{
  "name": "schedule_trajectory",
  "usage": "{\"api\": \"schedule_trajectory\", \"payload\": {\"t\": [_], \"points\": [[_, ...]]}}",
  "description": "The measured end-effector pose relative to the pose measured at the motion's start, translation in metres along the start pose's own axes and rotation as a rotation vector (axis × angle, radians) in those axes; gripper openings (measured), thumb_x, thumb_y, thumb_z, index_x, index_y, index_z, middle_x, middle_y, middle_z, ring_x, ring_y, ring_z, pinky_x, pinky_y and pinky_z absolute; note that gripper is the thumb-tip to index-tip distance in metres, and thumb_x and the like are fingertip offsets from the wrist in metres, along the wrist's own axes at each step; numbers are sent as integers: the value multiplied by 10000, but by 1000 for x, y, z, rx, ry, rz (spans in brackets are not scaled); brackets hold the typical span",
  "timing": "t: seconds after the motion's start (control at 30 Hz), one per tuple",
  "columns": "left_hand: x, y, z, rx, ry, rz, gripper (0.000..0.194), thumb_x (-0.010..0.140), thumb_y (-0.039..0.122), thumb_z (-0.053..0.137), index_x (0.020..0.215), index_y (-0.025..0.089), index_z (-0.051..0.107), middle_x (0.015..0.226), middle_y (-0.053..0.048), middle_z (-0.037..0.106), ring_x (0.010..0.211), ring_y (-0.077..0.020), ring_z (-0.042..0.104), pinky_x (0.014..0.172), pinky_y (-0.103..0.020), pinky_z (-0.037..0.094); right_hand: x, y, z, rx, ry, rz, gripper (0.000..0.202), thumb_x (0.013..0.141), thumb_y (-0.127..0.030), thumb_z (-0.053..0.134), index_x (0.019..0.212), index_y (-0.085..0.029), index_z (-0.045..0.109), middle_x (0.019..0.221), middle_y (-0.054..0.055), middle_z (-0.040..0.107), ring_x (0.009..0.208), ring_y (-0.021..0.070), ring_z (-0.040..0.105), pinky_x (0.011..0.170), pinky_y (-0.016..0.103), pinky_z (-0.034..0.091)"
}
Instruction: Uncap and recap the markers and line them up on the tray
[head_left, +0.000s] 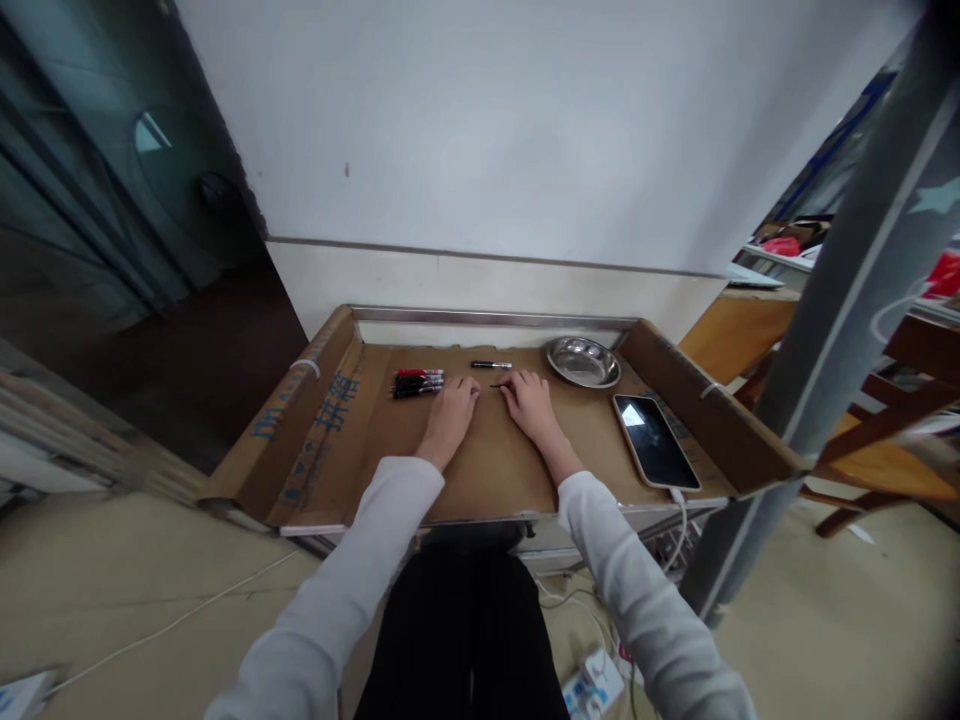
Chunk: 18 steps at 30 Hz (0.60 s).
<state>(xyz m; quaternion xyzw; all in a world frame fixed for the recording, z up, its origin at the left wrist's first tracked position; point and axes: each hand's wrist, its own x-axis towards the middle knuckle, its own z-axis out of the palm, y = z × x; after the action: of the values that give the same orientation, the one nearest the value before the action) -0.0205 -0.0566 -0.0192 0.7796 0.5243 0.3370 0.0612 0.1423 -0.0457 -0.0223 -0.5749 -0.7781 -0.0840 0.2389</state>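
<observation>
My right hand [531, 402] is closed at the fingertips on a thin dark piece [495, 386], too small to identify, low over the cardboard. My left hand [451, 410] rests just to its left with its fingers drawn together; whatever they hold, if anything, is hidden. Beside the left hand, several red and black markers [417, 384] lie side by side in a row. One black marker [491, 365] lies on its own behind the gap between my hands.
Cardboard [480, 470] lines the tabletop, with raised flaps on both sides. At the back right sits a shallow metal bowl [584, 362]. A phone [655, 442] with a white cable lies at the right. A grey post [821, 320] stands beyond the right flap.
</observation>
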Motion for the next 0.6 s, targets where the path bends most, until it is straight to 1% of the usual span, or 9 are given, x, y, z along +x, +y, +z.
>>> {"api": "schedule_trajectory", "payload": {"t": [0.07,0.17,0.27,0.33,0.43,0.5,0.6], "points": [[8,3,6,-32,-7,13,130,862,123,440,902,143,562,913,-81,596,907,-200,553,831,-353,458,0,0,-2,38,-24,-36,201,913,-239,374,988,-182,552,964,76,604,894,208,492,766,311,309],[15,5,14,-116,-4,41,149,874,123,421,932,159,553,941,-69,601,883,-179,571,807,-332,470,1,-1,-5,42,-19,-28,205,917,-214,356,993,-177,543,963,79,620,883,206,502,749,306,307],[17,5,15,-135,35,56,158,886,145,408,945,169,554,983,-70,587,877,-173,582,800,-325,475,1,-2,-6,27,-8,-44,210,915,-206,355,995,-182,547,979,83,622,893,211,503,751,307,317],[17,6,15,-157,36,73,156,889,153,410,957,174,549,1014,-73,583,916,-177,586,826,-329,473,1,-2,-6,40,-5,-57,214,913,-206,359,1003,-177,552,985,88,621,900,213,506,761,309,333],[19,8,14,-284,19,94,192,885,141,422,1060,183,489,1046,-72,602,968,-167,592,861,-322,470,2,0,-5,128,7,-81,236,910,-209,368,1063,-167,542,1008,90,619,912,205,518,784,307,364],[22,9,15,-354,6,95,244,886,139,421,1125,190,438,1034,-69,621,961,-160,605,853,-315,477,1,2,-5,184,22,-89,252,912,-220,368,1088,-175,543,1021,87,618,921,202,525,800,308,377],[28,8,19,-360,-52,107,278,897,152,394,1170,204,410,1004,-65,640,941,-161,620,828,-311,485,0,6,-7,181,44,-42,251,914,-237,372,1029,-184,588,970,82,624,905,201,531,803,308,383]]}}
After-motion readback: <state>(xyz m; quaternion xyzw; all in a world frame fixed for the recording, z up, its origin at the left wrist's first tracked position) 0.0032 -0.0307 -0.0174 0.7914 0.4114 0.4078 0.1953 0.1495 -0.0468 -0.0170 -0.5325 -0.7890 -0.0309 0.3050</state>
